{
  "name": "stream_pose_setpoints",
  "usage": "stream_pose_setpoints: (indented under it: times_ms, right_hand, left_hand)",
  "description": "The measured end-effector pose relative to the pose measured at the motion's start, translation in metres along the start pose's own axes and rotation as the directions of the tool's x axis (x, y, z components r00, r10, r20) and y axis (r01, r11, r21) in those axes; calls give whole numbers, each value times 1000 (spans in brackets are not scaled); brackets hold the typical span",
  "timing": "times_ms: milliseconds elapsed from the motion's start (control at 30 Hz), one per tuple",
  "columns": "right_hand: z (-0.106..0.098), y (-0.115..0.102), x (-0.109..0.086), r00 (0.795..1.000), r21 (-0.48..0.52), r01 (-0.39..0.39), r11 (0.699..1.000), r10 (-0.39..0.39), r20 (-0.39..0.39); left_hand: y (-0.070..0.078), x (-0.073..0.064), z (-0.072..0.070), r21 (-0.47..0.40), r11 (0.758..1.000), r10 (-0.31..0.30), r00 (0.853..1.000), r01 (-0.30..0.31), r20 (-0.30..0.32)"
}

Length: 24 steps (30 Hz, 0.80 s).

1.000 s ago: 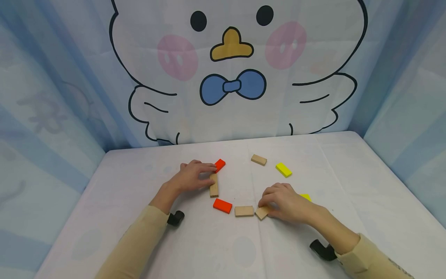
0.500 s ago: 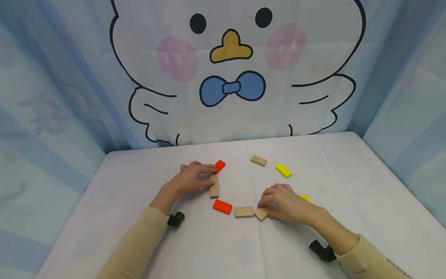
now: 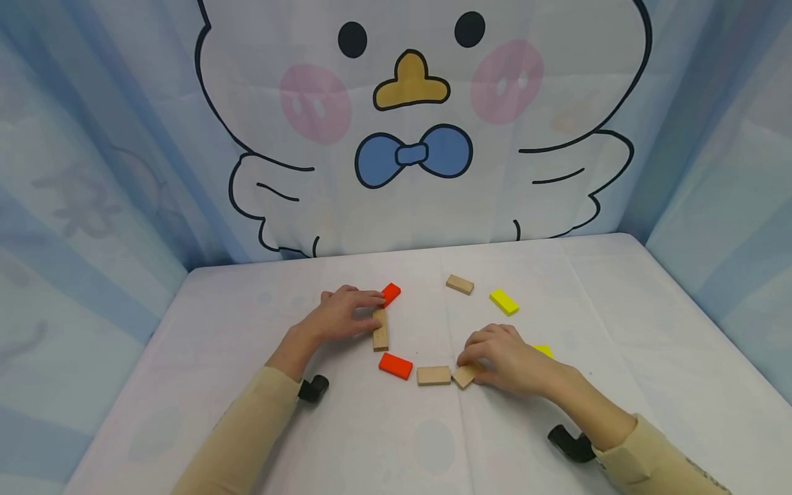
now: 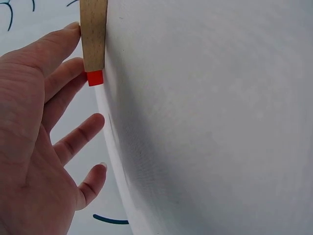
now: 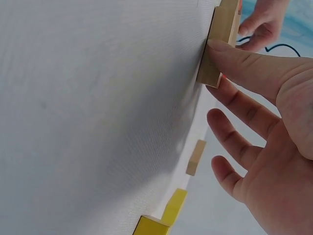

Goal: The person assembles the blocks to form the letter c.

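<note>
My left hand (image 3: 340, 315) lies at the left of a loose ring of small blocks. Its thumb rests on a plain wooden block (image 3: 380, 337), and its fingertips reach a red block (image 3: 392, 293) just behind. In the left wrist view the remaining fingers spread loosely. At the near side, my right hand (image 3: 510, 361) pinches another wooden block (image 3: 462, 378) between thumb and index finger, covering part of it. That block sits angled, its corner close to a flat wooden block (image 3: 434, 375). A second red block (image 3: 395, 366) lies left of these.
Toward the back right lie a wooden block (image 3: 460, 284) and a yellow block (image 3: 504, 302). Another yellow block (image 3: 542, 350) shows partly behind my right hand. White cloth covers the table (image 3: 346, 440), and a printed curtain (image 3: 421, 206) stands behind it.
Both hands stay practically in place. The wooden block under my right hand shifts very slightly; the other blocks keep their positions.
</note>
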State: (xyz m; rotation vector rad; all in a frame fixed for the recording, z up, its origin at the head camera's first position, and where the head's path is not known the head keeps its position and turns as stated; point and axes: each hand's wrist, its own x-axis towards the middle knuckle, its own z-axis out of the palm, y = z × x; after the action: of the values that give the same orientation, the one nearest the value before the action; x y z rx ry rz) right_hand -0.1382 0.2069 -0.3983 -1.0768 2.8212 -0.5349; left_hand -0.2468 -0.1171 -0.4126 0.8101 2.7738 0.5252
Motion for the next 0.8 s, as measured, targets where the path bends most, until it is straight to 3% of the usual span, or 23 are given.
stream_pose_setpoints:
  times_ms: [800]
  right_hand:
    - [-3,7,-1,1000,18,-24,1000,25,-18]
  left_hand:
    - [0,-1,-1,-6,1000,12,1000,-12,4]
